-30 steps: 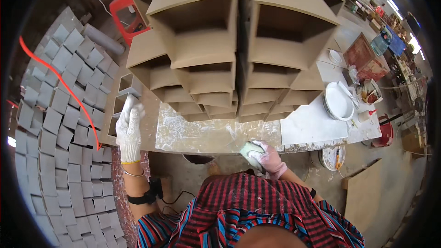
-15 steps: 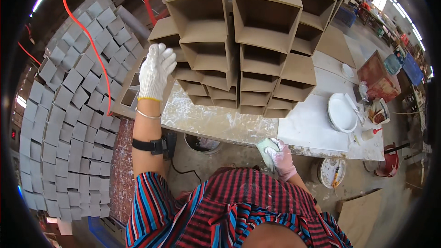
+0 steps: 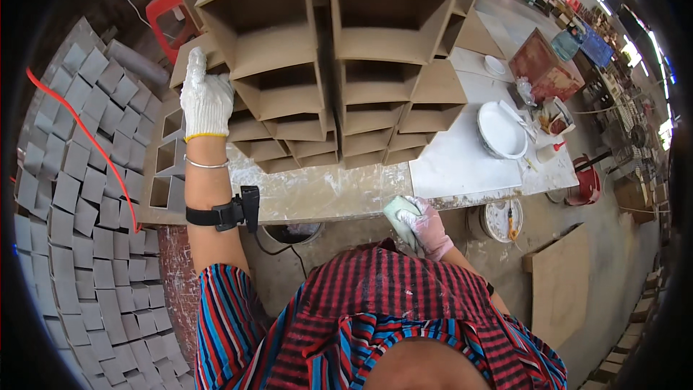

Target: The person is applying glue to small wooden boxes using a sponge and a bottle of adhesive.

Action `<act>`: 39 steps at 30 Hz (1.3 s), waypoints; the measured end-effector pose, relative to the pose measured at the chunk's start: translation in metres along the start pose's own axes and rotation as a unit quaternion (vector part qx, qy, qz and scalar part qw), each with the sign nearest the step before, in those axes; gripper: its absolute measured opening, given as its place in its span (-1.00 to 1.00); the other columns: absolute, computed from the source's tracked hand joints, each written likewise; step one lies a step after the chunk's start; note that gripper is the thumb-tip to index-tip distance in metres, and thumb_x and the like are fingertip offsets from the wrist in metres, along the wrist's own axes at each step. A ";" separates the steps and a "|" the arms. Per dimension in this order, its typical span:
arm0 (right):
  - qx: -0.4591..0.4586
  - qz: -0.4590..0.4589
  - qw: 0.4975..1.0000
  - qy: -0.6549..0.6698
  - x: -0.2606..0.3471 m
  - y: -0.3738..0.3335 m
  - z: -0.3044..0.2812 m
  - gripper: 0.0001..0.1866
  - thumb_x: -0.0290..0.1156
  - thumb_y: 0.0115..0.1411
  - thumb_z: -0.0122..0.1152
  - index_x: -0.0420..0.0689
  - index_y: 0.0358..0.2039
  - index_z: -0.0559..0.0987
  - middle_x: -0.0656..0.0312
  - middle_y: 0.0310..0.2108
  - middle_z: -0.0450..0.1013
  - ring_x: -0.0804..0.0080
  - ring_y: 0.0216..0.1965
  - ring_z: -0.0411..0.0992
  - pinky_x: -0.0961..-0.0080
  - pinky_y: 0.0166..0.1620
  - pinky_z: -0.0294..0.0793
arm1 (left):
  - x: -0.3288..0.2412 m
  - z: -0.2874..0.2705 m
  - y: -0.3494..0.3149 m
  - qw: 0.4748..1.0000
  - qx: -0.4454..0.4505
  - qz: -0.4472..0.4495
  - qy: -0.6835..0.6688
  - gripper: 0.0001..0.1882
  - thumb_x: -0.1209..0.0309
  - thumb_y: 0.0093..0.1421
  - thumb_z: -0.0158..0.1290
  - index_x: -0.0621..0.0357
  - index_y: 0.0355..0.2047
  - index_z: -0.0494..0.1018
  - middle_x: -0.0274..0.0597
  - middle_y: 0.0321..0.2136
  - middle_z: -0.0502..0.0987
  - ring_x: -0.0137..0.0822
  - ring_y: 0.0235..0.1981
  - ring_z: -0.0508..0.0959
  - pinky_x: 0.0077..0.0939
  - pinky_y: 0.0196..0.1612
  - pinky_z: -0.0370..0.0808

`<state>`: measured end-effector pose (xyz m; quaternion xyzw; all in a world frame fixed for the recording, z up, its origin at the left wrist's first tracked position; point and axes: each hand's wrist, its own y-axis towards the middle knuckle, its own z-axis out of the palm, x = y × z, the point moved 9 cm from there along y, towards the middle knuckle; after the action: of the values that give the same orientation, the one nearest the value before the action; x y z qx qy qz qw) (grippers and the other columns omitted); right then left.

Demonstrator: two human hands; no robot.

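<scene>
Open-fronted brown cardboard boxes are stacked high on the worktable in front of me. My left hand, in a white knitted glove with a yellow cuff, is at the left side of the stack. One digit points up against a small cardboard box, and the others bend round toward its opening; the hand looks closed on its edge, though the fingertips are partly hidden. Low at the table's front edge, my right hand, in a pinkish, white-smeared glove, is closed on a pale green sponge.
On the table's right stand a white basin, a small white bowl and a red-capped bottle. A white-smeared bucket sits below the front edge. Many grey boxes are piled at left, with a red hose before them.
My view has shifted, so the table and stack appear farther left. The left hand's fingers, raised together before, now bend at the small box. The right hand still holds the sponge.
</scene>
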<state>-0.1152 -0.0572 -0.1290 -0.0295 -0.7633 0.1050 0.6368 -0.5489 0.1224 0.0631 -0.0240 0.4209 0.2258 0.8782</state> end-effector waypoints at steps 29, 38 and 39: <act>-0.036 0.102 0.885 0.454 -0.092 0.038 -0.181 -0.52 -0.08 0.26 -0.08 -0.15 0.05 0.36 0.16 -0.15 0.44 0.47 -0.37 0.42 0.56 -0.33 0.42 | 0.181 0.043 -0.271 0.892 0.149 -0.294 0.311 -0.72 0.58 0.10 0.04 0.28 -0.13 0.41 -0.21 -0.21 0.48 -0.44 -0.21 0.45 -0.53 -0.13 0.40; -0.144 -0.091 0.943 -0.287 -0.083 0.095 -0.254 -0.54 -0.43 0.03 0.19 -0.16 -0.01 0.41 0.02 -0.11 0.38 0.17 -0.08 0.37 0.37 -0.04 0.36 | 0.314 0.112 -0.332 0.876 0.138 -0.395 0.240 -0.86 0.56 0.12 0.05 0.28 -0.28 0.46 -0.25 -0.34 0.52 -0.47 -0.32 0.50 -0.61 -0.23 0.45; -0.130 -0.118 0.931 -0.320 -0.074 0.105 -0.250 -0.53 -0.44 0.01 0.19 -0.14 0.00 0.41 -0.01 -0.11 0.37 0.10 -0.08 0.36 0.33 -0.04 0.36 | 0.328 0.119 -0.338 0.884 0.129 -0.413 0.176 -0.86 0.56 0.13 0.05 0.29 -0.28 0.45 -0.24 -0.34 0.52 -0.45 -0.32 0.51 -0.60 -0.23 0.46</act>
<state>0.1344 0.0630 -0.1790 0.0134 -0.9316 -0.0674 0.3568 -0.1435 -0.0295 -0.1562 -0.1215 0.5463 -0.2211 0.7987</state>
